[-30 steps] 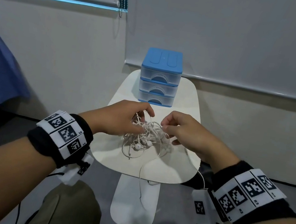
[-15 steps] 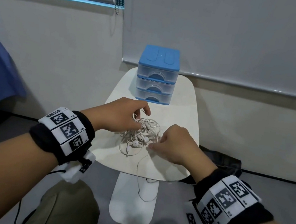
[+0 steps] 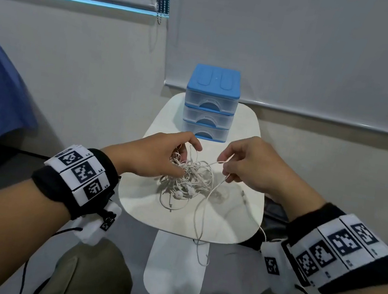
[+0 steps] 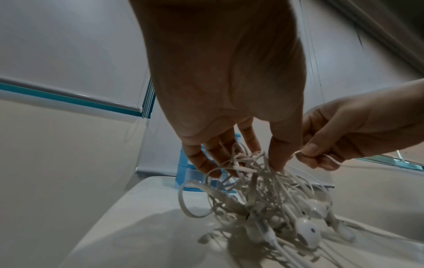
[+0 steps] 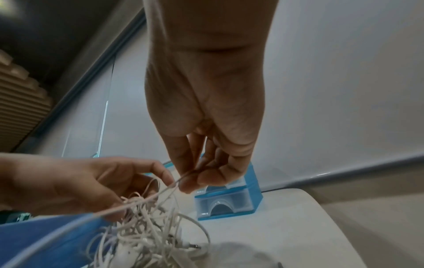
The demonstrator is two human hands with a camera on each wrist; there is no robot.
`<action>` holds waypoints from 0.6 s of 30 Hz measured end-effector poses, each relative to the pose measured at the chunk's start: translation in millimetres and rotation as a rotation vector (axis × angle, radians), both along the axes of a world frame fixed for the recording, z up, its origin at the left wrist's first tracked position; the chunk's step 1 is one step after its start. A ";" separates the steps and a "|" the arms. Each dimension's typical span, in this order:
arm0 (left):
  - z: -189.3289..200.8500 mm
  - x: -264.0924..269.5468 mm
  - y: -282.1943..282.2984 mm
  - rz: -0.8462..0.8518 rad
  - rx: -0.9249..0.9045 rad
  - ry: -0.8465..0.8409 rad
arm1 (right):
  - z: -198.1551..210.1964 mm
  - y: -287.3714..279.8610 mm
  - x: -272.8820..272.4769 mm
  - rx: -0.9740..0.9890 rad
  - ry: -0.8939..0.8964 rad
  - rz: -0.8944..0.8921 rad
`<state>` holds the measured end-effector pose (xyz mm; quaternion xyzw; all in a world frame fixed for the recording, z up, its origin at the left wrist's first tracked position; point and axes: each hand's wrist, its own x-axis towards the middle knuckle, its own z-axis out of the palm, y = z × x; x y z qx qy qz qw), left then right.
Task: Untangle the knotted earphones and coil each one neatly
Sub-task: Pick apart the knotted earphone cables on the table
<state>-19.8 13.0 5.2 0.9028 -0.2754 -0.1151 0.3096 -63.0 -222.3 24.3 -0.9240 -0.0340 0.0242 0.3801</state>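
Centrally, on a smooth white rounded table (image 3: 232, 219): one knotted mass of thin white earphones (image 3: 188, 179), count of sets unclear, two glossy earbuds visible; left hand (image 3: 153, 155) fingers curled into the tangle, gripping it; right hand (image 3: 250, 168) pinching one cord (image 3: 221, 162); far side, one blue three-drawer plastic organizer (image 3: 210, 102)

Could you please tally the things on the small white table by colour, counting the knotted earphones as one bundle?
White: 1, the earphone bundle, gripped by the left hand while the right hand pinches one cord.
Blue and clear: 1, the drawer unit.
Total: 2
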 end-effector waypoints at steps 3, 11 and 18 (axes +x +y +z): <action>2.7 0.7 -3.1 -0.014 -0.012 0.002 | -0.2 6.1 6.3 -0.064 -0.025 0.061; 5.3 3.8 -7.7 0.005 -0.029 0.012 | -3.3 28.7 16.7 -0.148 -0.021 0.138; -2.5 6.3 -14.9 0.049 -0.049 -0.005 | -25.2 26.3 11.7 0.039 0.011 0.028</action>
